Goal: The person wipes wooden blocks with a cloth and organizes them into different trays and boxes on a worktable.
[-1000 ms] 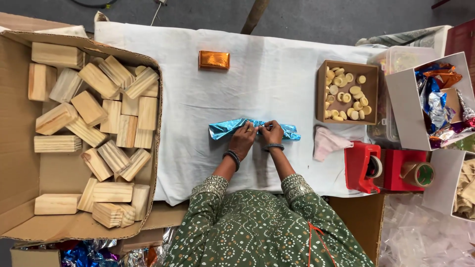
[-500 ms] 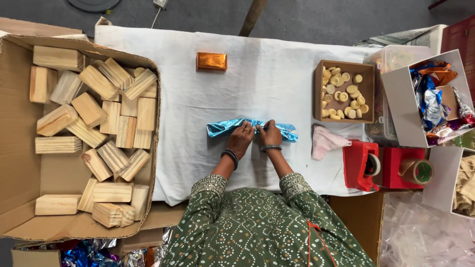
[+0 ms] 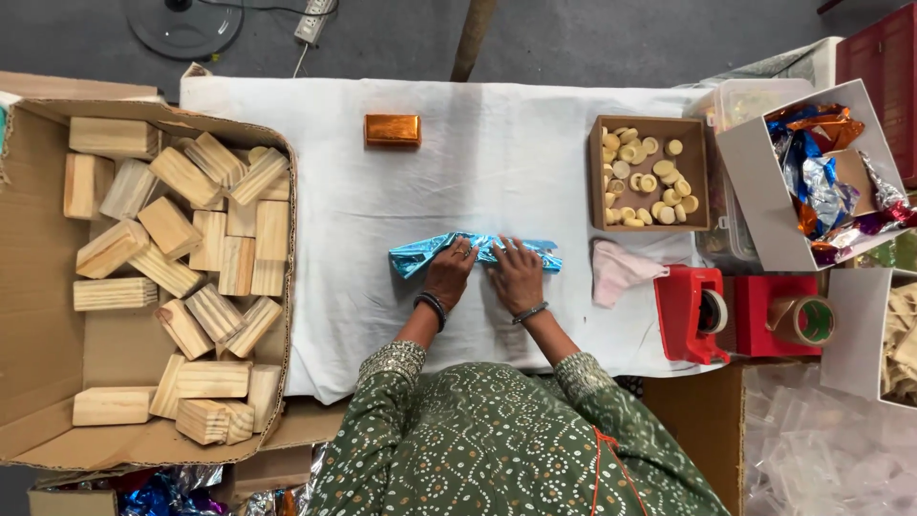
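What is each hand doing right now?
Left hand: fingers spread flat, pressing the shiny blue foil wrapping, not gripping.
Right hand: flat on the same foil.

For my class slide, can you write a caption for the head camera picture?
Both hands, left hand and right hand, press blue foil wrap on a white tablecloth, beside a cardboard box of wooden blocks.

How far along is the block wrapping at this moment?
Done: one orange foil-wrapped block lies at the far side of the white table. In hand: the left hand and right hand press on a blue foil-wrapped block, its ends not yet tucked in. Left: many bare wooden blocks fill the cardboard box.
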